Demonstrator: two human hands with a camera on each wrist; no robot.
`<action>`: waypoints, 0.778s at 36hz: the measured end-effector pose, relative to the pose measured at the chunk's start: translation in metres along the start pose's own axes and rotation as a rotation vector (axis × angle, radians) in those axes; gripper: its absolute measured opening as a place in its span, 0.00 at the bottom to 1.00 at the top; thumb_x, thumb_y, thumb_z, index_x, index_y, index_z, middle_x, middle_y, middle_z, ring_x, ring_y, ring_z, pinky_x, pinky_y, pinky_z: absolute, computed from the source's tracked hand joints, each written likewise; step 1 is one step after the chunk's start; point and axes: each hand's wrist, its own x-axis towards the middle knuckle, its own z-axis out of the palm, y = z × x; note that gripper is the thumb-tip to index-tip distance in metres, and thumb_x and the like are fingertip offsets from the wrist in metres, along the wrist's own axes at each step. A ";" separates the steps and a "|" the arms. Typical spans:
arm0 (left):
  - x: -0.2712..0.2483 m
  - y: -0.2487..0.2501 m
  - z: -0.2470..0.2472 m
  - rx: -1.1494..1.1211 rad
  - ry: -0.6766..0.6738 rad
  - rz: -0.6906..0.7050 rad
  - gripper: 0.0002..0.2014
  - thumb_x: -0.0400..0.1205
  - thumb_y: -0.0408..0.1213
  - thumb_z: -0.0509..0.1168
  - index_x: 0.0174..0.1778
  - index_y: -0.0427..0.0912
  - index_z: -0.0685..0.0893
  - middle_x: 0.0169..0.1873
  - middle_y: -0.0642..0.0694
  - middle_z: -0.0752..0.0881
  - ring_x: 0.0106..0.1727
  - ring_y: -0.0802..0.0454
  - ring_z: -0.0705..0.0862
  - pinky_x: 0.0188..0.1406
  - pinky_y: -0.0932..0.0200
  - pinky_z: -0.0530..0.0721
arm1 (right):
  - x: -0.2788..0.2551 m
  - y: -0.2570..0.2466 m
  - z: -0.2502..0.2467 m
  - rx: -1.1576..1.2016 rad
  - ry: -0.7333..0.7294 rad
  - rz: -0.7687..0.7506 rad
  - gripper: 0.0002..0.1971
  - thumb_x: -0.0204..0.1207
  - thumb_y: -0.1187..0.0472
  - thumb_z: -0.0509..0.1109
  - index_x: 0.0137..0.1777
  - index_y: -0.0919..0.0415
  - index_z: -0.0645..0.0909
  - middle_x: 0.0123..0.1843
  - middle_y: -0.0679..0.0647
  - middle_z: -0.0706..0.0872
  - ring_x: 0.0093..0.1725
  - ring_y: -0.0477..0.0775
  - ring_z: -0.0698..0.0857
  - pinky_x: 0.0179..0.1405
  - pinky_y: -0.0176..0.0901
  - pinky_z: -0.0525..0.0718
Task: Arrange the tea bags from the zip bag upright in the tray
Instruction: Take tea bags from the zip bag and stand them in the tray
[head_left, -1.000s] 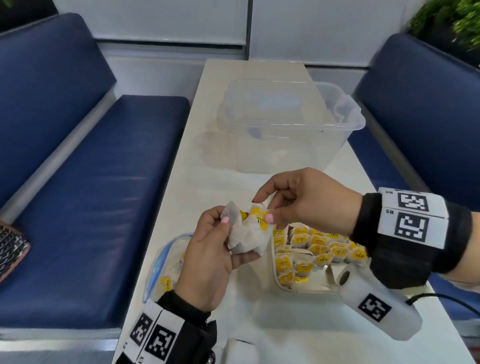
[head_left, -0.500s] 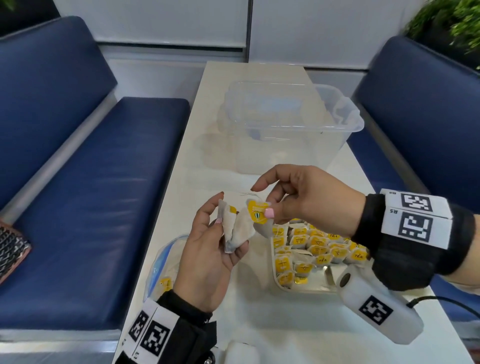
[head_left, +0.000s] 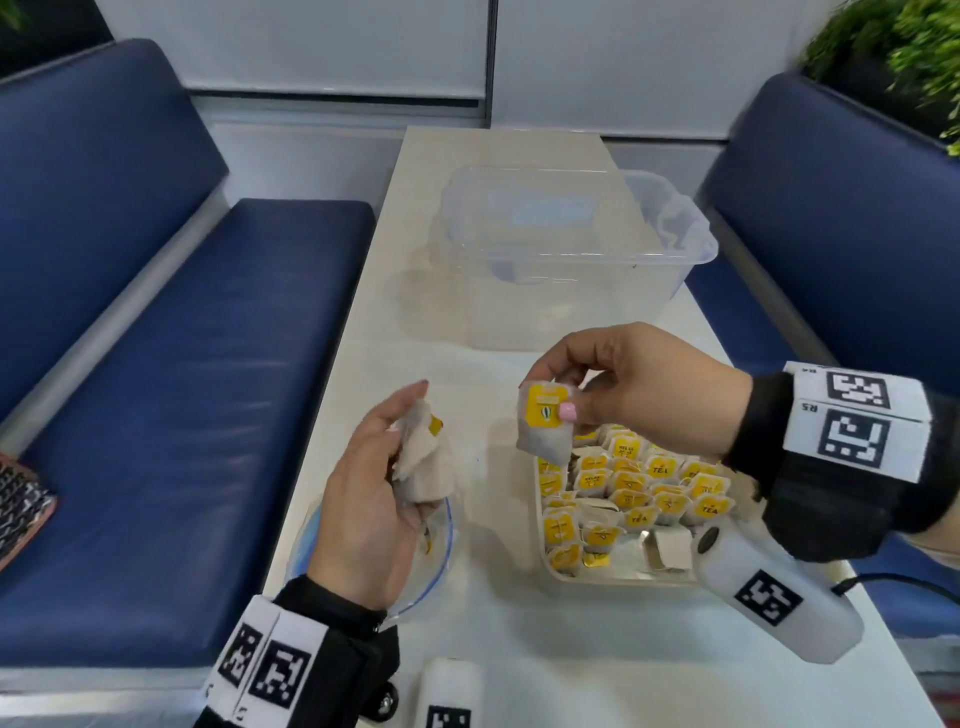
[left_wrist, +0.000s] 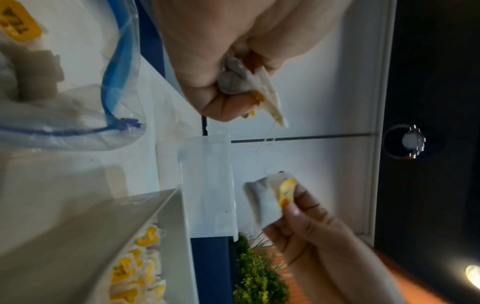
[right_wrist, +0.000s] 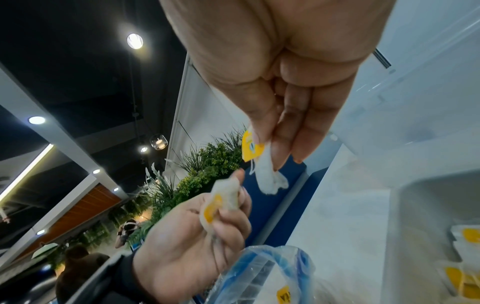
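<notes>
Pinching one tea bag (head_left: 543, 428) by its yellow tag, our right hand (head_left: 639, 389) holds it in the air just above the far left corner of the tray (head_left: 613, 577), thumb and fingertips closed on the tag and the pouch hanging free. Our left hand (head_left: 374, 499) is curled around a small bunch of bags (head_left: 423, 457), above the zip bag (head_left: 441, 530), which lies on the table (head_left: 498, 639) with more bags inside. The tray sits just right of the zip bag and is mostly filled with rows standing tag-up; a gap shows along its near edge.

We judge the risks to be these. A thin string runs between the two hands in the left wrist view, so pulling the right hand away could drag a bag out of the left bunch. Pushing the bag into a tight row could tip its neighbours. Released too high, the limp pouch may fold and land flat. The left grip looks loose enough to shed a bag.
</notes>
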 end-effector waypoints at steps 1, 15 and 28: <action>-0.001 -0.002 0.001 0.052 -0.018 -0.026 0.18 0.85 0.33 0.49 0.57 0.46 0.84 0.37 0.49 0.82 0.30 0.56 0.76 0.22 0.67 0.74 | 0.000 -0.001 -0.001 0.023 0.002 -0.012 0.14 0.73 0.73 0.72 0.44 0.50 0.84 0.43 0.58 0.85 0.32 0.46 0.86 0.40 0.42 0.88; 0.000 -0.025 0.020 0.575 -0.216 0.191 0.20 0.73 0.54 0.72 0.40 0.37 0.88 0.39 0.39 0.88 0.40 0.55 0.82 0.46 0.59 0.80 | -0.006 0.002 -0.003 0.122 -0.025 -0.013 0.05 0.75 0.69 0.71 0.43 0.58 0.83 0.39 0.58 0.86 0.33 0.47 0.88 0.38 0.41 0.89; 0.000 -0.044 0.009 0.684 -0.224 0.116 0.15 0.71 0.59 0.66 0.45 0.56 0.90 0.44 0.62 0.89 0.50 0.65 0.84 0.51 0.70 0.78 | -0.015 0.033 -0.037 -0.368 -0.126 0.093 0.06 0.70 0.57 0.77 0.37 0.48 0.83 0.31 0.44 0.87 0.30 0.36 0.83 0.36 0.26 0.81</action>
